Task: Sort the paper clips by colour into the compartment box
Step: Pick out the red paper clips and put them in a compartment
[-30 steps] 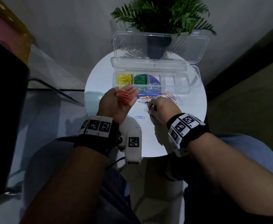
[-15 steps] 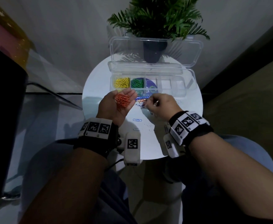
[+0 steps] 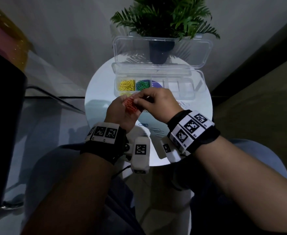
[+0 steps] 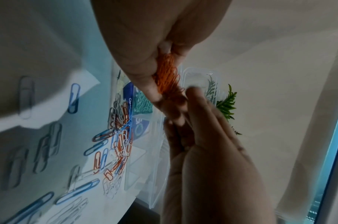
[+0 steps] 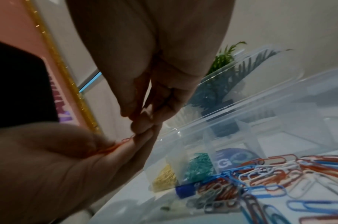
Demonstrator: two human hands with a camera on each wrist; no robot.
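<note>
My left hand (image 3: 117,114) is held palm up above the white round table (image 3: 98,92), cupped round a bunch of orange paper clips (image 3: 130,106); the thumb folds against the orange paper clips (image 4: 166,72). My right hand (image 3: 156,102) lies over that palm, its fingertips (image 5: 143,121) pinched together at the bunch, seemingly on one orange clip. Behind stands the clear compartment box (image 3: 197,89), with yellow clips (image 3: 126,85) in the leftmost cell and green clips (image 3: 142,84) beside them. A mixed loose pile (image 4: 122,136) of orange, blue and white clips lies in front of the box.
The box lid (image 3: 161,51) stands open against a potted plant (image 3: 161,19). A blue round label (image 3: 156,83) shows in the third cell; the cells to its right look bare. Stray clips (image 3: 158,131) lie near the table's front. A dark object (image 3: 1,116) stands at left.
My right hand has left the loose pile on the table and moved up and left onto my left palm. The left hand still holds the orange bunch.
</note>
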